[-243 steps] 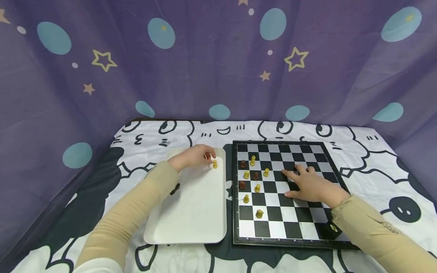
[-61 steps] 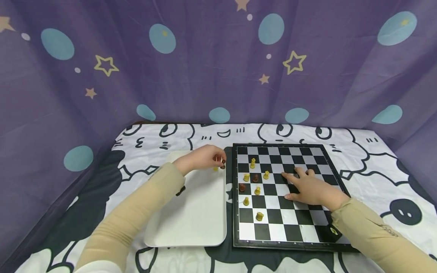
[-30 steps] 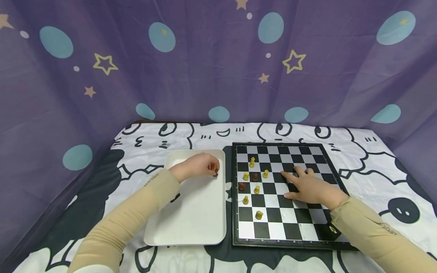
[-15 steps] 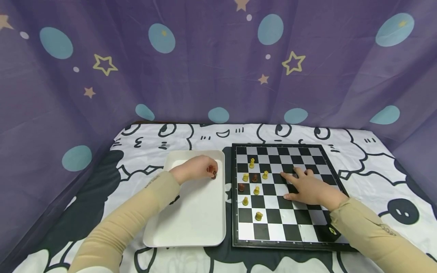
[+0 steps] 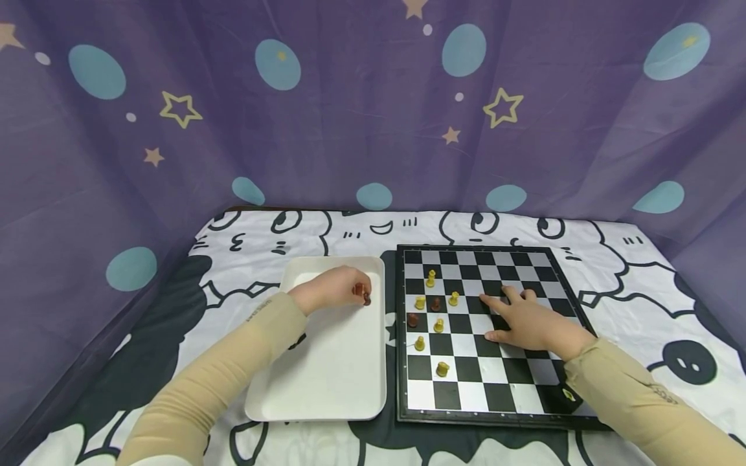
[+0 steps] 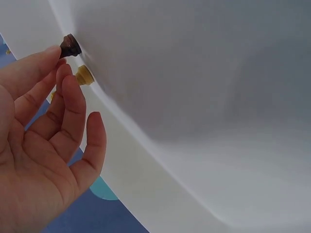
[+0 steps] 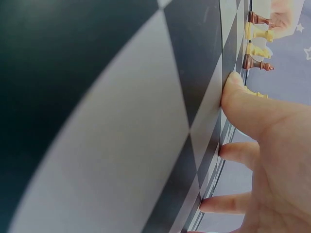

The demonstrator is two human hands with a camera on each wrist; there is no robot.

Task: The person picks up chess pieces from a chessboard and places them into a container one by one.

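Observation:
Over the far right part of a white tray [image 5: 335, 382], my left hand [image 5: 335, 287] pinches a dark brown chess piece [image 6: 71, 45] between thumb and fingertips. Its base shows past the fingers, close to the tray's surface. A yellow chess piece [image 6: 84, 75] stands in the tray just beside it, partly behind the fingers. My right hand [image 5: 533, 323] rests spread on the chessboard [image 5: 484, 391], holding nothing. Left of that hand, on the board, stand several yellow pieces [image 5: 439, 325] and two reddish-brown pieces [image 5: 412, 320].
Tray and board lie side by side on a cartoon-print cloth [image 5: 635, 310], with a narrow gap between them. A purple curtain [image 5: 373, 116] hangs behind. Under the right forearm, a dark item with a yellow mark [image 5: 569, 393] sits at the board's near right corner.
The left hand took a brown piece off the board's far left and brought it leftward over the rim into the tray. In the last second it shifts only slightly. The right hand stays put.

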